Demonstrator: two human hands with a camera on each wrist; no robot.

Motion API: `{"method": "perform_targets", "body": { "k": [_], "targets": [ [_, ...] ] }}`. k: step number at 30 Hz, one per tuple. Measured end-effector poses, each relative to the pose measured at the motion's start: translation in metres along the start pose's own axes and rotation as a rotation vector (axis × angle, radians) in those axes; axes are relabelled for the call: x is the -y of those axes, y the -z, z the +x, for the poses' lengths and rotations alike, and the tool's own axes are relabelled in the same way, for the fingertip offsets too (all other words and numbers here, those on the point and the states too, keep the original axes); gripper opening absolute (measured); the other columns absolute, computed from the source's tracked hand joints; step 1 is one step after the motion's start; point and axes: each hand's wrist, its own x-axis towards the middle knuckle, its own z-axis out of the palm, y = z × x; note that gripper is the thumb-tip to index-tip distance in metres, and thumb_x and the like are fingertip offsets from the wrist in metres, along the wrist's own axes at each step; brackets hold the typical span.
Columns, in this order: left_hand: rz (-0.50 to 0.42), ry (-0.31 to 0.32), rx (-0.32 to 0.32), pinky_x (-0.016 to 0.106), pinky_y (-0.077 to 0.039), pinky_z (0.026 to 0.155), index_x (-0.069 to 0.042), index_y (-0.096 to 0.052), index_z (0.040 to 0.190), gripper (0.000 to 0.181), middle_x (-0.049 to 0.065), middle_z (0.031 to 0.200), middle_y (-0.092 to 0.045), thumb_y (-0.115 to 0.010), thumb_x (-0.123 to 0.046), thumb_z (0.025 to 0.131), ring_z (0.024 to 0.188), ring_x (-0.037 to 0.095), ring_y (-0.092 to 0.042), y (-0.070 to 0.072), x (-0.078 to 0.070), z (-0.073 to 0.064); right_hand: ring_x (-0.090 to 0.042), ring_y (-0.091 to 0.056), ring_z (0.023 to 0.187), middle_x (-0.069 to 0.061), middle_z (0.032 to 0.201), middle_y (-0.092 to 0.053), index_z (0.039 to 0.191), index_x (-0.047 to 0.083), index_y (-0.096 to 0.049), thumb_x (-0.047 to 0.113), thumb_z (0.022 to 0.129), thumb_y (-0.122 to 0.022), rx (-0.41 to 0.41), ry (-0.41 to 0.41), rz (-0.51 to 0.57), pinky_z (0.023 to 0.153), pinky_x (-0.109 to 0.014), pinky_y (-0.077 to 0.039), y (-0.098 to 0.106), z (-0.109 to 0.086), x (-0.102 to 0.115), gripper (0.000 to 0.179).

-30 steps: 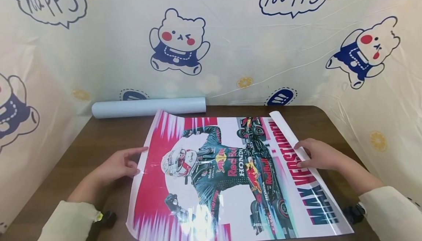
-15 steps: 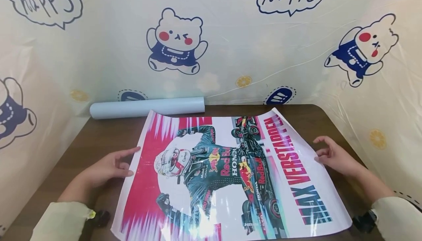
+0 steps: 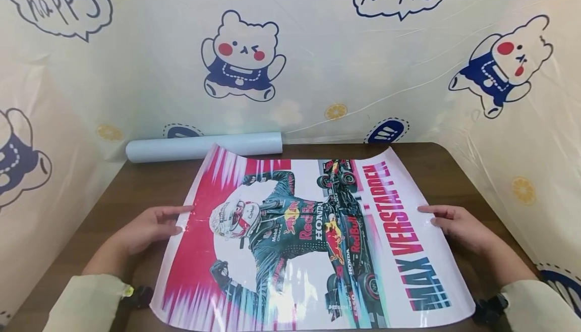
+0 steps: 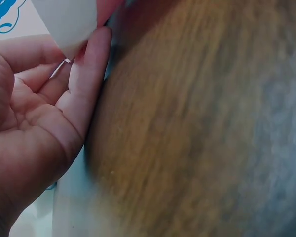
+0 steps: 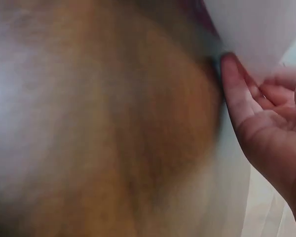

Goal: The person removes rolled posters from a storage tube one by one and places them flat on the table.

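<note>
A glossy racing poster [image 3: 308, 236] lies spread on the table, turned sideways, with a helmeted driver, a race car and large lettering. Its left and right margins curl upward. At the left margin my left hand [image 3: 150, 228] holds the edge, index finger stretched onto the print; the left wrist view shows the paper between thumb [image 4: 91, 64] and fingers. My right hand [image 3: 460, 223] holds the right margin likewise beside the lettering. In the right wrist view the white sheet [image 5: 256, 34] runs between that hand's thumb and fingers. Some fingertips are hidden by the paper.
A white rolled tube [image 3: 204, 147] lies along the back edge of the brown wooden table [image 3: 113, 190]. Behind and at both sides hangs a pale sheet [image 3: 317, 64] with cartoon bears. Dark wrist cameras [image 3: 138, 296] sit by the cuffs.
The poster's rolled right margin has opened out and the sheet has shifted left. My right hand let the edge slip, moved right, then came back onto it. My left hand moved slightly left.
</note>
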Motion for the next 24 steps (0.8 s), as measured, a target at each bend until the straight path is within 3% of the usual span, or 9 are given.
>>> {"method": "perform_targets", "body": {
  "k": [5,11,18,24],
  "targets": [
    [-0.049,-0.020,0.057,0.059,-0.049,0.084,-0.008,-0.040,0.148,0.057,0.018,0.121,-0.064,-0.061,-0.006,0.095,0.102,0.047,-0.064,0.003,0.004,0.000,-0.030,-0.069,0.099,-0.001,0.116,-0.069,0.143,0.003,-0.045,0.012,0.095,-0.061,0.061,-0.003,0.042,0.082,-0.043,-0.055,0.008,0.002,-0.003,0.051],
    [-0.045,-0.078,0.020,0.055,-0.051,0.084,-0.010,-0.043,0.146,0.054,0.011,0.120,-0.067,-0.060,-0.004,0.095,0.103,0.042,-0.065,0.004,0.011,-0.001,-0.027,-0.070,0.096,0.004,0.113,-0.070,0.141,0.015,-0.054,0.011,0.097,-0.059,0.041,0.019,0.082,0.079,-0.042,-0.056,0.010,0.002,-0.007,0.044],
    [-0.076,-0.147,-0.003,0.051,-0.052,0.084,-0.011,-0.045,0.146,0.052,0.008,0.121,-0.068,-0.056,0.000,0.097,0.104,0.039,-0.065,0.005,0.018,-0.001,-0.027,-0.070,0.096,0.007,0.113,-0.070,0.138,0.018,-0.058,0.008,0.099,-0.055,0.012,0.052,0.153,0.079,-0.043,-0.056,0.010,0.006,-0.013,0.040],
    [-0.168,-0.209,0.054,0.048,-0.052,0.086,-0.018,-0.049,0.144,0.051,0.005,0.124,-0.066,-0.048,0.004,0.099,0.107,0.035,-0.065,0.008,0.022,-0.002,-0.029,-0.071,0.095,0.007,0.114,-0.070,0.133,0.026,-0.063,0.005,0.100,-0.051,0.007,0.072,0.224,0.076,-0.046,-0.056,0.013,0.008,-0.016,0.040]
  ]
}}
